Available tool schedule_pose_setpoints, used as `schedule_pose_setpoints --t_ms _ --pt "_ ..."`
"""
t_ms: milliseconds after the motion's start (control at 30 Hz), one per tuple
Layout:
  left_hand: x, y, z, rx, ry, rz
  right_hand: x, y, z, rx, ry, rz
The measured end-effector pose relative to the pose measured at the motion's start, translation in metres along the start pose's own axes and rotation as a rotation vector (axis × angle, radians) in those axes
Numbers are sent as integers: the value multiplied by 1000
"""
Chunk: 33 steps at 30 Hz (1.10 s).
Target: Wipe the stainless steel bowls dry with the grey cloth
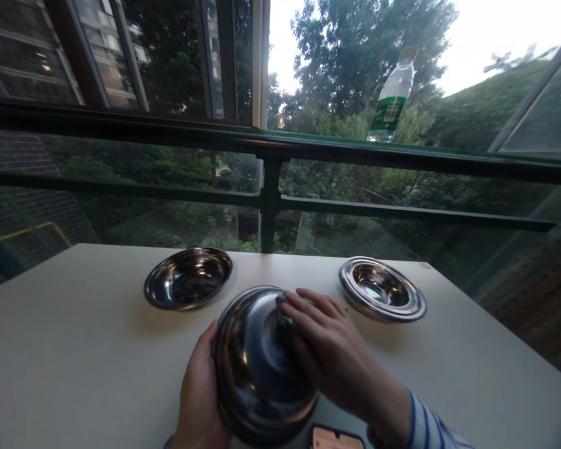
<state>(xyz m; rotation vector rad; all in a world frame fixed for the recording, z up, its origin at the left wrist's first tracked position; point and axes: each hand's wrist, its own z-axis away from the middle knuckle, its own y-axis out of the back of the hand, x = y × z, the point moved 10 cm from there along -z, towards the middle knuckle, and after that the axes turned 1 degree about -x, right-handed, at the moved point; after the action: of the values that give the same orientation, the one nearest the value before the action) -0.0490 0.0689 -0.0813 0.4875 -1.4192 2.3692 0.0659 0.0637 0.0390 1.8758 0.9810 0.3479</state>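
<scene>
A shiny stainless-steel bowl [250, 368] is tilted with its domed outer side towards me, above the near middle of the table. My left hand [201, 386] grips its left edge, thumb along the rim and the other fingers mostly hidden behind. Across the upper right of the dome lies my right hand [325, 337], fingers bent and pressed together around a small dark, glinting thing [284, 317] near the centre. Most of that small thing is covered by the fingers, so I cannot tell its kind.
On the white table [98, 362], a wide steel bowl [189, 280] stands at the back left and several stacked steel dishes [383, 293] at the back right. A phone [336, 438] lies at the near edge. A plastic bottle [391, 103] stands on the green railing [318, 146].
</scene>
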Motion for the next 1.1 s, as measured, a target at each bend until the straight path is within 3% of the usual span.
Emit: schedule_pose_setpoints --t_ms 67,233,400,467,667,900,1033,1100 --pt "-1 1 -2 -5 -3 0 3 -2 1 -16 -20 -12" --pt "0 6 -5 1 -16 -8 -26 -10 4 -101 155 -62" --pt "-4 3 -3 4 3 -23 3 -8 1 -21 -14 9" --pt "-2 3 -3 20 -15 -40 3 -11 1 -18 -31 20" --pt "11 2 0 74 -42 -38 -41 -11 7 -53 229 -8" --pt "28 -2 5 113 -132 -89 -3 -5 5 -30 19 42" --pt "25 5 5 169 -100 -78 -34 -9 9 -73 223 -17" --pt "25 3 5 145 -99 -71 -38 -8 9 -82 254 -28"
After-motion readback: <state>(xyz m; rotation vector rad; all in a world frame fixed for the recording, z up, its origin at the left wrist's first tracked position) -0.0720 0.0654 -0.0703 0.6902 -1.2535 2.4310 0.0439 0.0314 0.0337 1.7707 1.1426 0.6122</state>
